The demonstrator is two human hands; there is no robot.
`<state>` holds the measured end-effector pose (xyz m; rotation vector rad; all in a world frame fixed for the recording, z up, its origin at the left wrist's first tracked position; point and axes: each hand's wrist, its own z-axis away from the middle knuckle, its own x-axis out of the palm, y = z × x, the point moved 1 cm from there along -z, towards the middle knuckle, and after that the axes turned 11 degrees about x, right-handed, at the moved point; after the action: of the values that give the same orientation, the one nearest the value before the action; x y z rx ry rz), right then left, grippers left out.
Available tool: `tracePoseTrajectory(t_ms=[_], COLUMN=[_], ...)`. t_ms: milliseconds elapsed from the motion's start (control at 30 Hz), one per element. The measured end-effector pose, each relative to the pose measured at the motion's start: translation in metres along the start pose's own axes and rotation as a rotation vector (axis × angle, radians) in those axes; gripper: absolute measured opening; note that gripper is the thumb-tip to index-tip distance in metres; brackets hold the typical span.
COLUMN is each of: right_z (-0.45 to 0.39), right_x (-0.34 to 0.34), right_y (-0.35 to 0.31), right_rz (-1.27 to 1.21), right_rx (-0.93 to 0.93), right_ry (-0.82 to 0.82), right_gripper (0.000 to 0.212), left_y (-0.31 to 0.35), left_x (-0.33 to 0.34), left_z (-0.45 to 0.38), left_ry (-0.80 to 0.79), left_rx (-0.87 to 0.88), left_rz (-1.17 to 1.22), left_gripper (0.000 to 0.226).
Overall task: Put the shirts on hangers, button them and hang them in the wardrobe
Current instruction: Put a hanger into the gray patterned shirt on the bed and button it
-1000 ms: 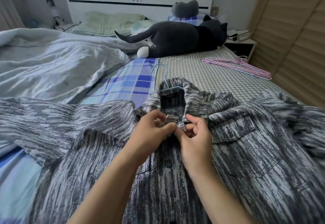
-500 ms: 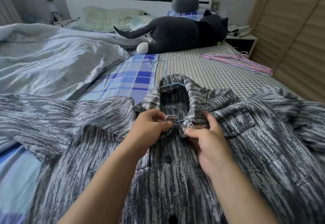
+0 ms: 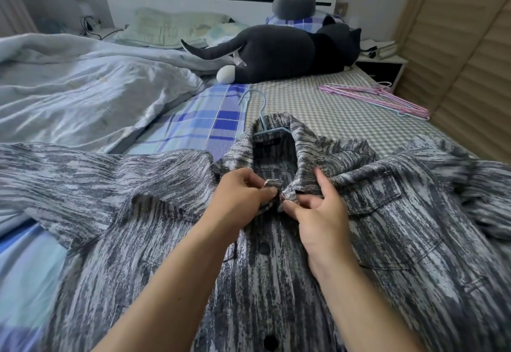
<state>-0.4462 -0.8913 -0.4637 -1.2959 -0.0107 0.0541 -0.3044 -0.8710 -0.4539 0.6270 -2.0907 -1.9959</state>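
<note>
A grey and white streaked shirt [image 3: 373, 255] lies spread front-up on the bed, with a light blue hanger [image 3: 258, 108] inside it; only the hook and a bit of the neck show above the collar. My left hand [image 3: 239, 199] pinches the left edge of the collar band just below the collar. My right hand [image 3: 318, 213] pinches the right collar edge beside it, thumb and forefinger on the cloth. A small gap lies between the two edges. Two dark buttons [image 3: 264, 247] on the placket below look fastened.
A pile of pink hangers [image 3: 373, 98] lies on the checked sheet at the far right, beside the slatted wardrobe door [image 3: 470, 61]. A dark plush cat [image 3: 282, 50] lies across the bed's head. A crumpled pale duvet [image 3: 83, 88] covers the left side.
My right hand has slid a little to the right and opened its grip along the collar edge, so the two collar edges have come slightly apart. My left hand keeps its pinch.
</note>
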Motion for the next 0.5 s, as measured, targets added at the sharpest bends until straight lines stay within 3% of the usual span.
tracePoseTrajectory(t_ms=[500], right_z=[0.0033], right_x=[0.0051], right_y=[0.0059], right_rz=[0.003], right_rx=[-0.047], right_ry=[-0.004], right_gripper=[0.084], left_y=[0.0010], left_x=[0.0029], left_z=[0.0015], left_ry=[0.069], left_rx=[0.017], left_rz=[-0.091], left_gripper=[0.024])
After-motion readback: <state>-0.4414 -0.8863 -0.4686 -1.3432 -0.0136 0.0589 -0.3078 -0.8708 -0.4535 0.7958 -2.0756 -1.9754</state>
